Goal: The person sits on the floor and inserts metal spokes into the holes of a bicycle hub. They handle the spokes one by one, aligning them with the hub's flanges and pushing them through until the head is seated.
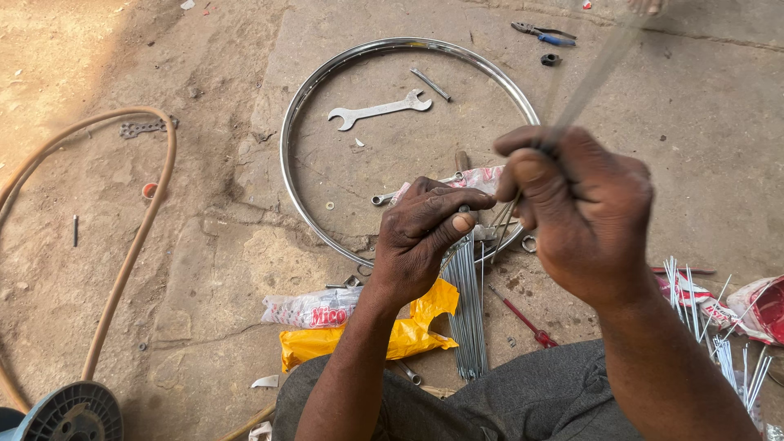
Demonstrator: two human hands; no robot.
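Sorting spokes beside a bare wheel rim.

The right hand [584, 212] is closed around a few thin spokes [592, 77], raised and blurred, slanting up toward the top right; the left hand [425, 233] pinches the top of a bundle of spokes [469, 306] that stands on the ground between the knees. Just beyond the hands lies the rim [327, 77], flat on the concrete, with no spoke and no hub fitted: by these signs lacing is not begun, and only spoke selection is under way. Inside the rim rests a spanner [380, 110]; a red screwdriver [523, 320] and a yellow bag [408, 331] lie near the bundle, more loose spokes [735, 359] at the right, pliers [543, 34] beyond the rim.
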